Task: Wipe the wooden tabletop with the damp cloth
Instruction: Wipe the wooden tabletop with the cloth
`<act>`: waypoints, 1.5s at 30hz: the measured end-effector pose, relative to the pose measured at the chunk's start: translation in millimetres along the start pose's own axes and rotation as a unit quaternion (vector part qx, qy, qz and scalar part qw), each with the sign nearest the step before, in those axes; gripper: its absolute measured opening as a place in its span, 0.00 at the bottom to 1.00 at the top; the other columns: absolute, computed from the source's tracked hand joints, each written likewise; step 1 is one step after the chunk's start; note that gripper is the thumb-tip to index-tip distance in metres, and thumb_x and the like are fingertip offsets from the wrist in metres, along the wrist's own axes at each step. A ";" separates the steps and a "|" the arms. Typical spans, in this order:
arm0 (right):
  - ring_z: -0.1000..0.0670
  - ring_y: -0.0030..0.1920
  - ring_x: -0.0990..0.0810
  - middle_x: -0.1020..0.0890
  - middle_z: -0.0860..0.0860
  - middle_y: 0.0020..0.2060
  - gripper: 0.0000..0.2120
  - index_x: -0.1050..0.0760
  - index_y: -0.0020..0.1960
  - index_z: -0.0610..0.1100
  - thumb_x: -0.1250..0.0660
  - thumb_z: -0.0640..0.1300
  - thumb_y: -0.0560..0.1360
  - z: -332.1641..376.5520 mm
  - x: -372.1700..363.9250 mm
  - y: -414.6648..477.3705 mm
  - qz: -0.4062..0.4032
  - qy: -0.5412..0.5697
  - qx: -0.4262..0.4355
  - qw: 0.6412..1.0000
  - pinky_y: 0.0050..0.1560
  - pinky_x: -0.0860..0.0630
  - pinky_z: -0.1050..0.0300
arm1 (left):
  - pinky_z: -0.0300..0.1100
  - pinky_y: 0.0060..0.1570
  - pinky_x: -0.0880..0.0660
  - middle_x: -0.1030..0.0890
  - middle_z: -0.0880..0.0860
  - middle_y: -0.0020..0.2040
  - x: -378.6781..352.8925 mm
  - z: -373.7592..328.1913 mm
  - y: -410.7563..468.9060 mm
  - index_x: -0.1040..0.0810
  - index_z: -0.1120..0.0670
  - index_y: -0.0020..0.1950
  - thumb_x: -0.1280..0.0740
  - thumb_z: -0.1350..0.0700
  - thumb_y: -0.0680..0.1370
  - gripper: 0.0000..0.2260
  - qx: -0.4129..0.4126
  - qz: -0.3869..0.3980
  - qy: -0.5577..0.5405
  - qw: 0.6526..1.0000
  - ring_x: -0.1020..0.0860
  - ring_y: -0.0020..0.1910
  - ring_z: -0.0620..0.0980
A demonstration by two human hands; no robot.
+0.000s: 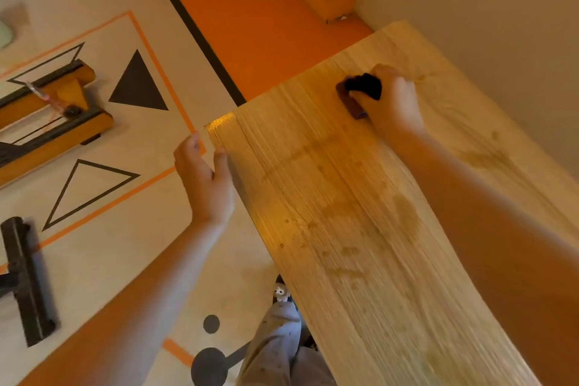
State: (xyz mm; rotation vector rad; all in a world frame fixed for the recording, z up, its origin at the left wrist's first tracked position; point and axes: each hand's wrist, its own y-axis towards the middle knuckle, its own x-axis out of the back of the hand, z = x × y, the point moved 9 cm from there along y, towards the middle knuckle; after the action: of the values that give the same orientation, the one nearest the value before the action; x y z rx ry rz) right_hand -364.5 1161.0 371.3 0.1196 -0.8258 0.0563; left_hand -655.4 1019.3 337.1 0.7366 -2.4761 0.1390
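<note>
The wooden tabletop (360, 213) runs from the lower right up to the far middle, with darker damp smears across its grain. My right hand (393, 100) reaches to the far end and grips a dark bunched cloth (357, 89), pressing it onto the wood. My left hand (205, 177) hangs just off the table's left edge near the corner, fingers straight and relaxed, thumb close to the edge, holding nothing.
A cream wall (501, 25) borders the table's right side. Left of the table lies a patterned floor mat (103, 141) with triangles, an orange floor strip (250, 25), a wooden frame (50, 113) and a dark brush head (28, 282). My legs (279, 345) stand beside the table.
</note>
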 end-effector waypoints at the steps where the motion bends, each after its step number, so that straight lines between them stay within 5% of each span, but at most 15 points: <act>1: 0.46 0.46 0.23 0.22 0.45 0.46 0.05 0.27 0.47 0.40 0.32 0.40 0.74 -4.0 4.5 0.7 -0.016 0.005 -0.018 1.000 0.39 0.31 0.58 | 0.46 0.63 0.34 0.31 0.56 0.64 -4.2 -10.9 18.4 0.32 0.62 0.66 0.39 0.55 0.78 0.19 -0.053 0.011 0.061 0.997 0.32 0.63 0.53; 4: 0.48 0.43 0.22 0.22 0.47 0.44 0.03 0.27 0.45 0.43 0.33 0.40 0.74 17.7 -16.9 -12.0 -0.003 0.047 -0.017 0.999 0.36 0.30 0.62 | 0.48 0.65 0.36 0.29 0.57 0.66 -40.1 -55.6 56.3 0.30 0.59 0.65 0.41 0.54 0.80 0.16 -0.178 0.070 0.179 0.965 0.33 0.66 0.56; 6: 0.52 0.40 0.26 0.25 0.50 0.41 0.04 0.27 0.43 0.45 0.32 0.41 0.74 49.3 -44.2 -25.3 0.039 0.061 0.048 0.996 0.34 0.34 0.69 | 0.50 0.64 0.33 0.27 0.56 0.66 -71.3 -69.2 68.8 0.31 0.57 0.67 0.42 0.53 0.81 0.16 -0.191 0.124 0.184 0.956 0.31 0.66 0.55; 10: 0.52 0.38 0.31 0.29 0.51 0.39 0.10 0.33 0.40 0.45 0.32 0.41 0.74 59.5 -51.4 -18.3 0.066 0.038 0.110 0.991 0.31 0.39 0.65 | 0.49 0.43 0.26 0.20 0.55 0.50 -100.5 -67.8 71.6 0.27 0.55 0.61 0.44 0.49 0.81 0.14 -0.192 0.133 0.245 0.941 0.22 0.47 0.57; 15: 0.52 0.43 0.22 0.22 0.49 0.46 0.06 0.23 0.50 0.40 0.33 0.41 0.76 -19.5 28.4 33.1 -0.030 0.044 0.007 0.999 0.39 0.26 0.60 | 0.49 0.38 0.26 0.21 0.53 0.41 -99.5 -66.0 71.1 0.26 0.54 0.53 0.44 0.47 0.81 0.13 -0.224 0.114 0.257 0.933 0.23 0.39 0.56; 19: 0.46 0.49 0.22 0.21 0.44 0.50 0.08 0.26 0.53 0.40 0.34 0.42 0.75 -79.4 66.1 51.8 -0.120 -0.015 -0.119 0.986 0.40 0.30 0.57 | 0.48 0.36 0.27 0.21 0.53 0.41 -101.2 -63.3 72.0 0.27 0.53 0.54 0.46 0.46 0.80 0.14 -0.212 0.117 0.263 0.934 0.23 0.38 0.57; 23: 0.49 0.47 0.24 0.23 0.46 0.50 0.07 0.26 0.52 0.40 0.34 0.42 0.76 -18.9 12.7 40.7 -0.068 0.009 -0.029 0.997 0.41 0.31 0.59 | 0.43 0.33 0.34 0.22 0.51 0.38 -99.2 -59.7 73.4 0.27 0.52 0.52 0.47 0.46 0.81 0.13 -0.210 0.122 0.269 0.932 0.24 0.35 0.55; 30: 0.42 0.53 0.26 0.22 0.42 0.50 0.10 0.26 0.53 0.37 0.35 0.43 0.76 61.1 -53.8 17.5 -0.004 0.026 0.091 0.995 0.49 0.27 0.50 | 0.44 0.37 0.29 0.21 0.51 0.40 -100.0 -60.6 72.7 0.27 0.54 0.53 0.45 0.48 0.81 0.12 -0.195 0.144 0.240 0.940 0.24 0.37 0.53; 34: 0.43 0.54 0.25 0.22 0.43 0.52 0.10 0.26 0.55 0.39 0.34 0.43 0.76 -22.5 12.2 54.3 -0.101 0.004 -0.032 0.994 0.50 0.24 0.48 | 0.44 0.35 0.31 0.22 0.50 0.39 -102.1 -61.0 71.2 0.28 0.52 0.52 0.46 0.48 0.81 0.11 -0.180 0.150 0.264 0.936 0.25 0.37 0.52; 39: 0.43 0.54 0.25 0.23 0.43 0.52 0.08 0.26 0.54 0.39 0.36 0.40 0.76 -96.7 79.3 52.8 -0.231 -0.023 -0.204 0.951 0.53 0.25 0.48 | 0.47 0.39 0.29 0.25 0.49 0.40 -103.3 -70.3 69.6 0.27 0.55 0.53 0.45 0.51 0.81 0.10 -0.177 0.158 0.274 0.932 0.30 0.36 0.50; 45: 0.43 0.56 0.28 0.23 0.42 0.53 0.09 0.27 0.55 0.37 0.36 0.40 0.76 -10.1 0.8 81.9 -0.184 -0.001 -0.121 0.975 0.49 0.30 0.53 | 0.43 0.45 0.35 0.22 0.53 0.46 -105.3 -68.2 70.0 0.27 0.56 0.55 0.45 0.53 0.81 0.11 -0.175 0.170 0.290 0.926 0.28 0.42 0.50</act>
State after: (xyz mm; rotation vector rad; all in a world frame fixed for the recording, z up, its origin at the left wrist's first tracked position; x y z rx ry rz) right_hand -364.5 1243.5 371.9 0.0406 -0.7959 -0.3935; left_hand -586.4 1145.3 342.5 0.0802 -1.9531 0.0297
